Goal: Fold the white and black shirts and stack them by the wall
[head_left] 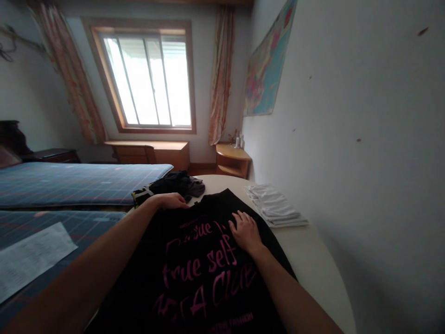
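Observation:
A black T-shirt (198,250) with pink lettering lies spread over a round, pale table (313,260), its collar end pointing away from me. My left hand (174,201) is at the far left of the collar, its fingers together on the fabric edge; the fingertips are partly hidden. Flat on the right upper chest rests my right hand (245,230), open with its fingers spread a little. The shirt's lower part runs out of view at the bottom.
Behind my left hand sits a pile of dark clothes (182,183). Folded white cloths (274,205) lie at the table's right, near the wall. Two beds with blue plaid covers (83,181) stand left, a printed sheet (34,255) on the nearer one. A corner shelf (232,152) stands beyond.

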`<state>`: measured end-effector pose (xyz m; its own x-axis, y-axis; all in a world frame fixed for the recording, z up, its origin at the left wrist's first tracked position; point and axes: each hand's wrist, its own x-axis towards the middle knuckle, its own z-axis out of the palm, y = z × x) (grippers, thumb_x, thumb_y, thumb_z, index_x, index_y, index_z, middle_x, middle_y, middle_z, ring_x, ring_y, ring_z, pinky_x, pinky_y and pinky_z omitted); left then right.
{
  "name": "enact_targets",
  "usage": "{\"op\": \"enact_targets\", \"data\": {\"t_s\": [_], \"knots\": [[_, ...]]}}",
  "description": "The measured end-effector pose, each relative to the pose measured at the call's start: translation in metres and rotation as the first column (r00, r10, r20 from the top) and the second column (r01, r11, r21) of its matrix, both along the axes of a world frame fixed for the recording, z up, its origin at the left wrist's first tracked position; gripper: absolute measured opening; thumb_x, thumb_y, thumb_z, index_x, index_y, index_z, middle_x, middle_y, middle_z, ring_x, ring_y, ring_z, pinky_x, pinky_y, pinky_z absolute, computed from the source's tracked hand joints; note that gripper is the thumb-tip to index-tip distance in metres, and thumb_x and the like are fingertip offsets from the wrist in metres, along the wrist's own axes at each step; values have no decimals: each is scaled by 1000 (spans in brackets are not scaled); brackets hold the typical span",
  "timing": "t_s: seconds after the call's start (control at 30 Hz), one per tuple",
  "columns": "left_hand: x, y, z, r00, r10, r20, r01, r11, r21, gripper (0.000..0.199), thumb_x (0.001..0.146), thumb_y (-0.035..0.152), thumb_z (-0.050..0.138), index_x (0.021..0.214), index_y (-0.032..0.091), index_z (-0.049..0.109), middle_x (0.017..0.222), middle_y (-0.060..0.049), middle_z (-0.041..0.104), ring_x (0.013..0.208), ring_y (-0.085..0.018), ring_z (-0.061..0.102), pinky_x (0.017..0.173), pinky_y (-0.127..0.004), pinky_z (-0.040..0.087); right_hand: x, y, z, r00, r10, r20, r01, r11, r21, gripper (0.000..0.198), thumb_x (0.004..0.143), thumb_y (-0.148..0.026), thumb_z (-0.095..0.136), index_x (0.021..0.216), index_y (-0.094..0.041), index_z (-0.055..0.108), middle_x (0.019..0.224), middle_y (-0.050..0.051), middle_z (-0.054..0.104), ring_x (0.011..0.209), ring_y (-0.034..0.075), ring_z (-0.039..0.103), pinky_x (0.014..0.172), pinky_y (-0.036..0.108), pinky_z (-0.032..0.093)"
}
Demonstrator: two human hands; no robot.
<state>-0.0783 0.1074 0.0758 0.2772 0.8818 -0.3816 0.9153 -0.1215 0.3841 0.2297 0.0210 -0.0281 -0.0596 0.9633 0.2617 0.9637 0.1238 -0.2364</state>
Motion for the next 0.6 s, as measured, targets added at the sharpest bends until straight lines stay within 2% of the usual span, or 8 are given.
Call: {"op": "enact_targets", "data": {"t_s": [0.1,0.2,0.27,0.33,0.43,0.5,0.6], "knots": [[-6,4,-2,999,28,-37,-26,999,45,31,63,43,70,82,18,73,73,0,70,66,-17,61,57,-23,45,0,0,0,1000,1,1,-1,1000,5,51,97,-43,40,137,-17,55,147,10,49,137,27,39,113,41,25],[-10,9,-2,995,83,-58,-72,982,174,20,65,33,68,78,18,71,73,0,69,72,-18,63,63,-23,46,0,0,0,1000,1,-1,-1,1000,9,51,97,-43,40,137,-17,56,147,10,49,137,27,39,113,41,25],[-12,13,0,986,161,-53,-137,942,305,21,72,30,63,87,18,70,84,-3,71,82,-20,65,71,-24,47,1,0,0,1000,-1,-1,1,1000,6,50,97,-43,40,137,-17,56,147,11,49,137,27,39,113,41,25],[-12,17,2,965,260,-33,-222,876,429,30,81,28,53,106,17,66,95,-7,71,93,-21,65,80,-27,48,1,1,-1,1000,-1,0,1,1000,4,50,97,-43,40,137,-17,55,147,11,49,137,27,39,113,41,25],[-8,18,-2,929,371,-1,-312,784,537,39,91,28,40,125,14,54,109,-13,68,104,-24,64,88,-31,47,0,0,-1,1000,-2,-8,2,1000,-2,51,97,-43,39,138,-18,55,147,10,48,137,27,39,114,41,24],[0,14,-11,924,383,3,-316,759,569,41,93,32,42,127,14,53,121,-16,62,109,-25,62,92,-32,47,0,-1,0,1000,4,-16,-4,1000,-13,52,97,-47,38,139,-20,54,149,9,47,138,28,37,114,43,23],[17,-1,-28,947,321,-16,-248,763,596,41,90,35,51,126,18,56,138,-14,50,114,-25,60,97,-33,45,-1,0,0,1000,23,-10,-23,999,-49,59,95,-59,37,143,-26,50,153,9,40,143,32,30,115,50,19]]}}
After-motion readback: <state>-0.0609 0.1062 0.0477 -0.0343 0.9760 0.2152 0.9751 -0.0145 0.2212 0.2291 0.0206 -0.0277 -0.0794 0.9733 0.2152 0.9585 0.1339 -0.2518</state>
